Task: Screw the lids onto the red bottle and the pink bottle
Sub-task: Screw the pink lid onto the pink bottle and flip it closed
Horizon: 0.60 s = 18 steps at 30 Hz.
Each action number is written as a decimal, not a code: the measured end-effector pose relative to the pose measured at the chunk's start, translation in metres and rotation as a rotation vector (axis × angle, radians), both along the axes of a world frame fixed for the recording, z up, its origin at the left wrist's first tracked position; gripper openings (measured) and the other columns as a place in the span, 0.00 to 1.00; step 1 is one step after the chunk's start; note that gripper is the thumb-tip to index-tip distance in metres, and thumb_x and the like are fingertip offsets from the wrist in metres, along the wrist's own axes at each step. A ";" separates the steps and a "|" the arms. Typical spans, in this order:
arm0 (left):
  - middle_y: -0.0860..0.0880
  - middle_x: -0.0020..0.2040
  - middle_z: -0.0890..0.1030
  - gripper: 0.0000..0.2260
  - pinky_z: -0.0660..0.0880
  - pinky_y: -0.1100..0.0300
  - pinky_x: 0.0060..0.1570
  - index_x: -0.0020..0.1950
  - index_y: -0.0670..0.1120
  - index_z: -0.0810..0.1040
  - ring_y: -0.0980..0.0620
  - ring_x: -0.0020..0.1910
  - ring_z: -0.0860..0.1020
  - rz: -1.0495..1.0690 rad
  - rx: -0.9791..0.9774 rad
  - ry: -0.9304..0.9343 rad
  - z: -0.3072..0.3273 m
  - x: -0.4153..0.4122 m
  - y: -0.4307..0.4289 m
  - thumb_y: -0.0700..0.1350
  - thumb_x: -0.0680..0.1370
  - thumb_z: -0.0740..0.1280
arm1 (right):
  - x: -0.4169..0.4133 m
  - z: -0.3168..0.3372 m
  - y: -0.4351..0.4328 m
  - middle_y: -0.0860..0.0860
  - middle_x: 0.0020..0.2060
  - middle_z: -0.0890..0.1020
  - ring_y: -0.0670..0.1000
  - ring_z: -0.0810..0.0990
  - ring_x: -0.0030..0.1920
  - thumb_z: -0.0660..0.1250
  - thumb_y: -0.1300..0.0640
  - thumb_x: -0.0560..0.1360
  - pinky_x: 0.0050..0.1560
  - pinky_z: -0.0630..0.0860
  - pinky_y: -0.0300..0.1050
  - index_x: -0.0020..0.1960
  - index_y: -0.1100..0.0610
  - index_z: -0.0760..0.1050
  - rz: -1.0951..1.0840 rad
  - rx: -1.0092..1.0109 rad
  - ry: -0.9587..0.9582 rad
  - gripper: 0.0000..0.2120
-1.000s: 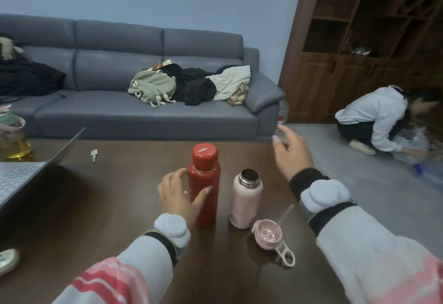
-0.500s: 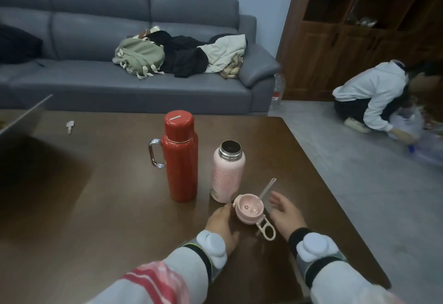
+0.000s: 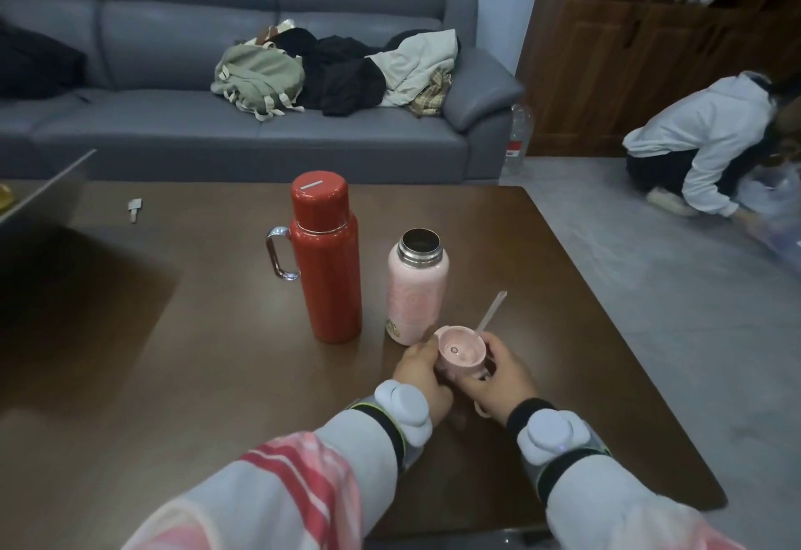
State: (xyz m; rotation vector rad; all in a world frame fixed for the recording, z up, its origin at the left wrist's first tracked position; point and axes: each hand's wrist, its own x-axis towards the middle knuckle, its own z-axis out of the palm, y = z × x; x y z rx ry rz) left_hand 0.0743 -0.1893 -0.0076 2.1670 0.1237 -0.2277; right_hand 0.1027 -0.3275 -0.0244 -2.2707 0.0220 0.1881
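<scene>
The red bottle [image 3: 331,263] stands upright on the brown table [image 3: 173,354] with its red lid on top and a metal handle on its left side. Just right of it stands the pink bottle [image 3: 417,287], its steel mouth uncovered. In front of the pink bottle I hold the pink lid [image 3: 460,351] underside up, a straw sticking out behind it. My left hand [image 3: 422,371] grips its left side and my right hand [image 3: 498,376] grips its right side.
A laptop edge [image 3: 43,194] sits at the table's far left, with a small white adapter [image 3: 134,209] near it. A grey sofa [image 3: 260,133] with a bag and clothes stands behind. A person [image 3: 711,146] crouches on the floor at right.
My left hand let go of the red bottle and both hands came down to the pink lid. They have closed on it and lifted it slightly off the table.
</scene>
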 end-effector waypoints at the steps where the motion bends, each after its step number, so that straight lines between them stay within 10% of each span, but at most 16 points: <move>1: 0.49 0.69 0.70 0.33 0.65 0.61 0.67 0.72 0.53 0.64 0.48 0.69 0.68 0.002 -0.022 -0.004 0.004 0.002 -0.001 0.35 0.68 0.61 | 0.001 0.002 -0.001 0.48 0.51 0.82 0.47 0.81 0.49 0.78 0.47 0.61 0.45 0.80 0.45 0.55 0.42 0.72 -0.023 0.102 0.017 0.25; 3: 0.48 0.66 0.74 0.30 0.69 0.57 0.66 0.70 0.53 0.67 0.48 0.65 0.73 0.003 -0.109 0.000 0.015 0.006 -0.006 0.34 0.70 0.61 | 0.006 0.007 -0.005 0.51 0.56 0.80 0.44 0.80 0.46 0.78 0.59 0.65 0.38 0.79 0.39 0.61 0.46 0.70 -0.064 0.295 0.020 0.29; 6: 0.43 0.54 0.82 0.16 0.73 0.59 0.56 0.61 0.46 0.76 0.48 0.53 0.79 0.043 -0.264 0.008 0.034 0.012 -0.017 0.36 0.75 0.61 | 0.011 0.024 -0.010 0.49 0.56 0.77 0.44 0.78 0.49 0.78 0.59 0.65 0.53 0.76 0.43 0.70 0.51 0.62 -0.165 0.433 -0.073 0.39; 10: 0.45 0.36 0.81 0.14 0.72 0.60 0.47 0.51 0.45 0.79 0.49 0.41 0.77 0.089 -0.381 -0.014 0.057 0.019 -0.025 0.40 0.68 0.61 | 0.014 0.056 -0.012 0.46 0.49 0.78 0.41 0.78 0.46 0.77 0.59 0.66 0.48 0.76 0.37 0.63 0.54 0.70 -0.240 0.596 -0.191 0.29; 14: 0.48 0.47 0.81 0.25 0.75 0.57 0.54 0.62 0.46 0.76 0.51 0.51 0.79 0.047 -0.414 -0.005 0.074 0.027 -0.025 0.37 0.66 0.61 | 0.021 0.074 -0.011 0.50 0.49 0.81 0.49 0.81 0.49 0.76 0.62 0.66 0.47 0.80 0.43 0.58 0.55 0.73 -0.331 0.830 -0.222 0.22; 18: 0.53 0.45 0.78 0.13 0.72 0.67 0.45 0.51 0.51 0.76 0.57 0.37 0.75 0.196 -0.319 -0.272 0.081 0.027 -0.006 0.39 0.69 0.64 | 0.035 0.109 -0.027 0.50 0.50 0.81 0.44 0.80 0.46 0.78 0.59 0.64 0.40 0.78 0.29 0.58 0.53 0.74 -0.231 0.579 -0.308 0.24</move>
